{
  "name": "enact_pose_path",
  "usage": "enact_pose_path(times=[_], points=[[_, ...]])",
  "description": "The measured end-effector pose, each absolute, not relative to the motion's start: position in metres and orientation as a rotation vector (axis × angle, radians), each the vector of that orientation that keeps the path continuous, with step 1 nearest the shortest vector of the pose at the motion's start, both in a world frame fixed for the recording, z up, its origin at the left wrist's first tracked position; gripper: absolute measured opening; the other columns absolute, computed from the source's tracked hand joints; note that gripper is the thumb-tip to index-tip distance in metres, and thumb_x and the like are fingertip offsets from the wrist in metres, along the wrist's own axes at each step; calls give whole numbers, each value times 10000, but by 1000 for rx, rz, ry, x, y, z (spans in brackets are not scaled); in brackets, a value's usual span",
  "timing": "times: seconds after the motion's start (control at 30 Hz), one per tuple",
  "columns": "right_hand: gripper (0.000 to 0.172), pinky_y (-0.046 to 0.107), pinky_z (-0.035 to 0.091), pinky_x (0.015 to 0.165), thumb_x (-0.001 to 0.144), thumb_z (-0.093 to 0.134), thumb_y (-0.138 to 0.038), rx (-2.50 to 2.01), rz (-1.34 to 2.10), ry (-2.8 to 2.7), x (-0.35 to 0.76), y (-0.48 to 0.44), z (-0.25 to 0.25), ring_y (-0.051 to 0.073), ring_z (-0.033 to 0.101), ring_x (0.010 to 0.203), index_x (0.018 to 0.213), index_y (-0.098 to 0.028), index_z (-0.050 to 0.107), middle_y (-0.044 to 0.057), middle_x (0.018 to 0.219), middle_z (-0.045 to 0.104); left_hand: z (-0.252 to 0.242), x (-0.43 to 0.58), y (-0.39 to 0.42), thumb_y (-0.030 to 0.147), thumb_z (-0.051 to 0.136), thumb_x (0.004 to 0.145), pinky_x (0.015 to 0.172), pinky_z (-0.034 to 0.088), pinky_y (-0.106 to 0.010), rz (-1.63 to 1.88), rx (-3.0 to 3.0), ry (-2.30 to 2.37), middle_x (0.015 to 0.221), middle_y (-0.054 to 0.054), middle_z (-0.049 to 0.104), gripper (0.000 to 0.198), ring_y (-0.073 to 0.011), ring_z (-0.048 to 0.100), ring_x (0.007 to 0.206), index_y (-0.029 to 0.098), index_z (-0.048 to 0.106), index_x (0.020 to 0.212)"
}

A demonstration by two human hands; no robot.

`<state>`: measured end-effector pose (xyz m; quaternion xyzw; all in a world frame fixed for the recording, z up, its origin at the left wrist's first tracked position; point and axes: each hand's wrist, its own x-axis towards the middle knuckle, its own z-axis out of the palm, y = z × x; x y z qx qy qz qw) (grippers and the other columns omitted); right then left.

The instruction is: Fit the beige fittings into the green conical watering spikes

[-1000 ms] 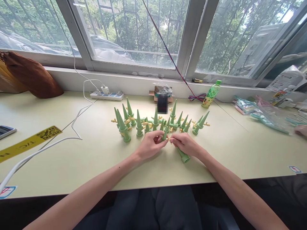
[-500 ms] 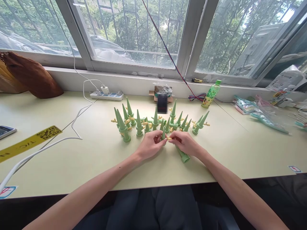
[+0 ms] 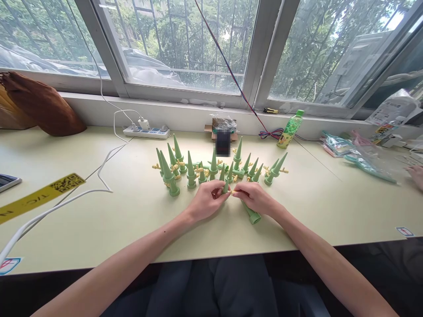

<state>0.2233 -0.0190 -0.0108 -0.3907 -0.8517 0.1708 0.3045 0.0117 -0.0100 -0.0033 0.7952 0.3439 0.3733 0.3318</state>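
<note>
My left hand (image 3: 207, 199) is closed on a small green cone piece (image 3: 226, 186), which points upward between its fingers. My right hand (image 3: 253, 196) pinches a small yellow piece (image 3: 233, 192) against the side of that cone. Beneath my right hand a green tube (image 3: 254, 216) lies on the table, its open end toward me. Several green cones with yellow side parts stand behind my hands, among them a tall one (image 3: 169, 178) at the left and a tilted one (image 3: 275, 169) at the right.
Along the window side are a power strip (image 3: 147, 132), a small box (image 3: 224, 136) and a green-labelled bottle (image 3: 291, 129). Plastic bags (image 3: 363, 158) lie at the right, near another person's hand (image 3: 415, 175). White cables and yellow tape (image 3: 42, 198) occupy the left.
Another person's hand has come into view at the right edge. My hands have barely moved, still together at the small cone and yellow piece.
</note>
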Motion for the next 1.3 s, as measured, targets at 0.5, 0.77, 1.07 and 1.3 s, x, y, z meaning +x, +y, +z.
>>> enact_pose_path(times=[0.5,0.77,1.07,1.3], points=[[286,239,329,572,995,465,-304,-1054,441,-2228,223,-18,-11,121,397,568,736,-191,507,-24,623,469,-9,13,-10,268,577,902,529,415,-220,1055,2240,916,702,19,484,134,-80,431,551,175,652,843],[246,242,350,562,985,461,-308,-1270,333,-2011,226,-16,-11,124,451,541,824,-183,599,-11,628,553,-5,11,-8,229,571,877,540,337,-252,1053,2357,1224,625,22,470,299,-105,398,550,179,411,629],[197,239,361,531,954,466,-286,-1492,156,-1825,232,-13,-12,125,445,466,862,-184,607,-36,528,500,-1,7,-9,247,563,863,505,303,-256,944,2344,1524,595,21,479,317,-131,431,525,206,340,641],[199,245,378,555,935,470,-260,-1674,129,-1858,232,-14,-9,150,535,511,918,-187,655,-8,572,598,-1,4,-10,265,568,866,492,320,-239,1012,2331,1564,599,46,491,181,-129,484,511,212,415,784]])
